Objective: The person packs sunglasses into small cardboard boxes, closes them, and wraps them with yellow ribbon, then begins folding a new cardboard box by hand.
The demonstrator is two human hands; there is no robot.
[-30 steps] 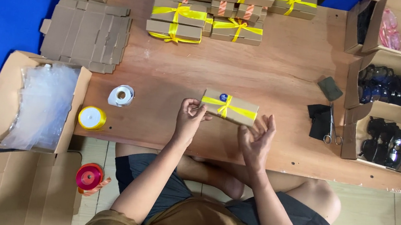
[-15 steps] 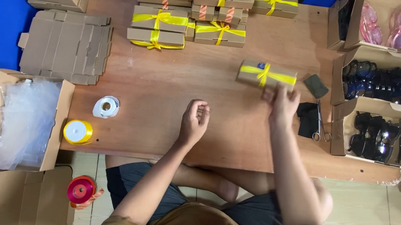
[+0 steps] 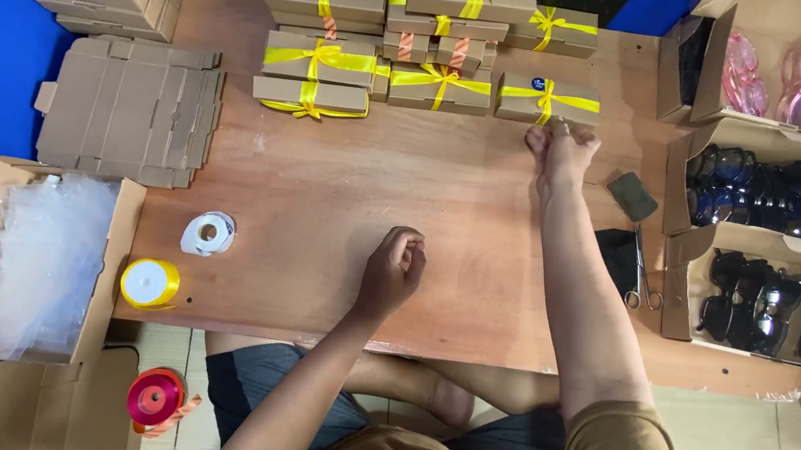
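Starting at the left, a carton of clear bags is seen beside the wooden table. The left hand is loosely curled, empty, on bare tabletop. The ribboned box, long axis left-right, is touched by the right hand, fingertips bunched at its near edge. Dark glasses are held in a carton at right.

Yellow ribbon roll, scissors, flat cardboard blanks.
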